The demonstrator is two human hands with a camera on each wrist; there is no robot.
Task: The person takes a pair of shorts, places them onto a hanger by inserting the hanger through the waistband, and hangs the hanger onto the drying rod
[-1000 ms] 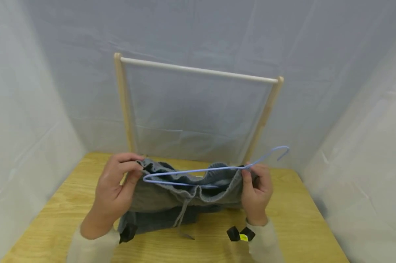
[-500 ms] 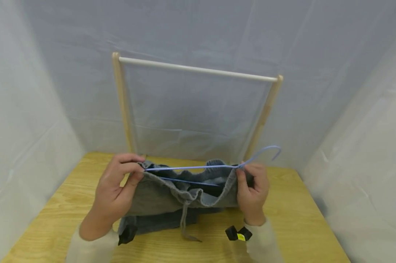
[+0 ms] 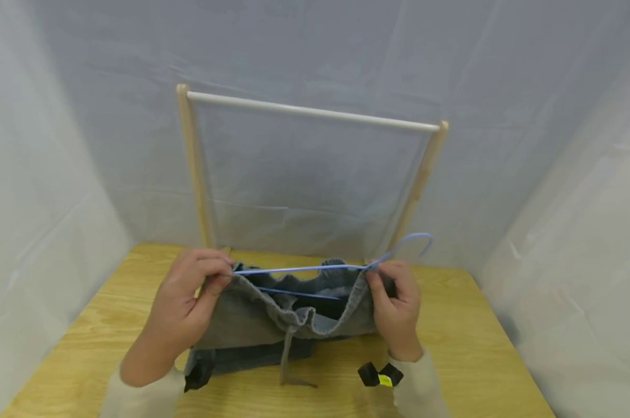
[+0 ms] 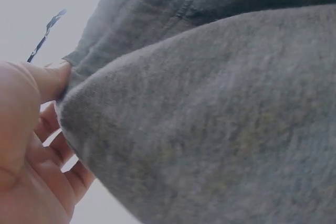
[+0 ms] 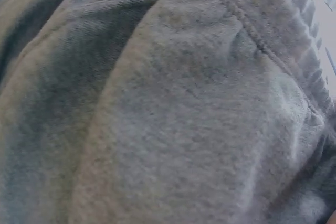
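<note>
A grey pair of sweatpants (image 3: pixel 252 322) with a drawstring waist lies bunched on the wooden table (image 3: pixel 471 348). A thin blue wire hanger (image 3: pixel 315 269) sits inside the open waistband, its hook (image 3: pixel 416 239) sticking out at the right. My left hand (image 3: pixel 189 296) pinches the left end of the waistband together with the hanger's end. My right hand (image 3: pixel 393 302) grips the right side of the waistband near the hanger's neck. Grey fabric (image 4: pixel 210 114) fills the left wrist view, with my left hand's fingers (image 4: pixel 31 145) at its edge. The right wrist view shows only grey fabric (image 5: pixel 173 108).
A wooden clothes rack with a white top rail (image 3: pixel 309 111) stands at the back of the table, on two wooden posts (image 3: pixel 191 162). White sheeting closes in the sides and back. A black strap with a yellow tag (image 3: pixel 381 376) shows on my right wrist.
The hanger has slid left and down into the waistband, its hook now closer to my right hand. Both hands have drawn the waistband taut along the hanger wire.
</note>
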